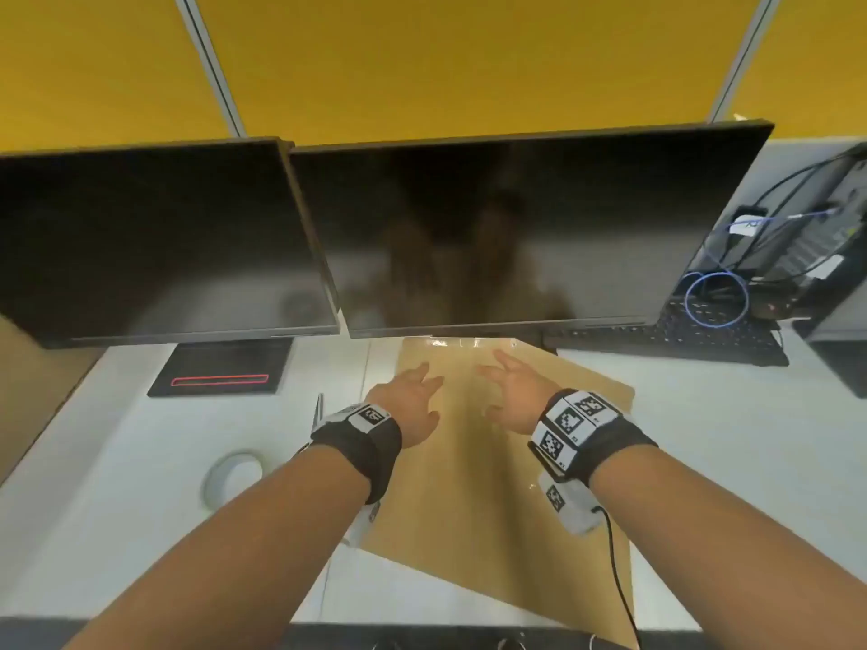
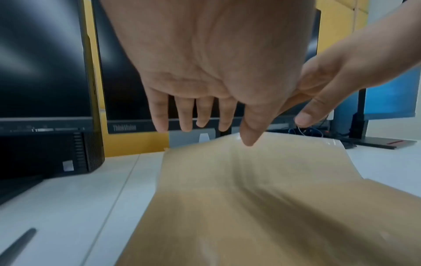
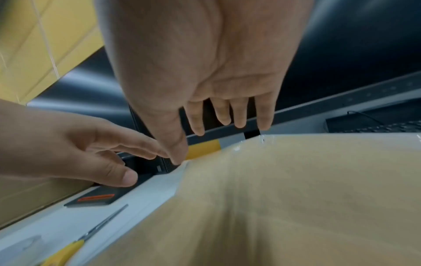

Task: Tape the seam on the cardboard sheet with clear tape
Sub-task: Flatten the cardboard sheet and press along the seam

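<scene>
two bare forearms, two hands (image 1: 408,405) (image 1: 513,398) with fingers (image 2: 160,115) spread, empty, over one cardboard sheet (image 1: 492,509)

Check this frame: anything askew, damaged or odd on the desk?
The cardboard sheet lies skewed to the desk edge, its near corner at the front edge. Clear tape at its far end looks wrinkled and shiny. Both hands, left hand and right hand, hover open. No damage visible.

The head camera looks steeply down from above at the cardboard sheet (image 1: 492,462) on the near desk and the far monitors (image 1: 516,227), while each wrist camera peers close along its own palm toward those monitors, both sharing the sheet's far taped edge.
</scene>
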The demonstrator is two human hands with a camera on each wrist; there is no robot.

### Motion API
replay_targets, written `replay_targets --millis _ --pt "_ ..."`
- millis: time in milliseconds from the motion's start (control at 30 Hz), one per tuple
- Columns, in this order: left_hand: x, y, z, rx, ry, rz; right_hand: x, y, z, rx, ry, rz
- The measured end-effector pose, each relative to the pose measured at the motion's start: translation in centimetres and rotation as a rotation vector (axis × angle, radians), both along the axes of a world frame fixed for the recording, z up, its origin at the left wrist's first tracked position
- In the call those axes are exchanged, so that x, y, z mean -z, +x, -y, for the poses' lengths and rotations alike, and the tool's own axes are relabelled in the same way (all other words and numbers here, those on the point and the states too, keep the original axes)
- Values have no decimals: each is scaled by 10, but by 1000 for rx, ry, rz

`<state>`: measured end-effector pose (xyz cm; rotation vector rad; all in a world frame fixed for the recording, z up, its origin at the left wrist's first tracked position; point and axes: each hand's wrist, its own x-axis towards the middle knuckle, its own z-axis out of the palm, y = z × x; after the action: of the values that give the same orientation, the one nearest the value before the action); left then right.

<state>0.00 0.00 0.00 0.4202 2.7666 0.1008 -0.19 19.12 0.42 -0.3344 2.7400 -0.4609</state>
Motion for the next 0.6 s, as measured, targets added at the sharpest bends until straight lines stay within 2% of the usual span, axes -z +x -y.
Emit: replay_targets --millis 400,600 --pt "56 2 -3 8 -87 260 80 17 -20 42 100 252" --pt "85 4 7 15 -111 284 98 19 -34 82 80 249"
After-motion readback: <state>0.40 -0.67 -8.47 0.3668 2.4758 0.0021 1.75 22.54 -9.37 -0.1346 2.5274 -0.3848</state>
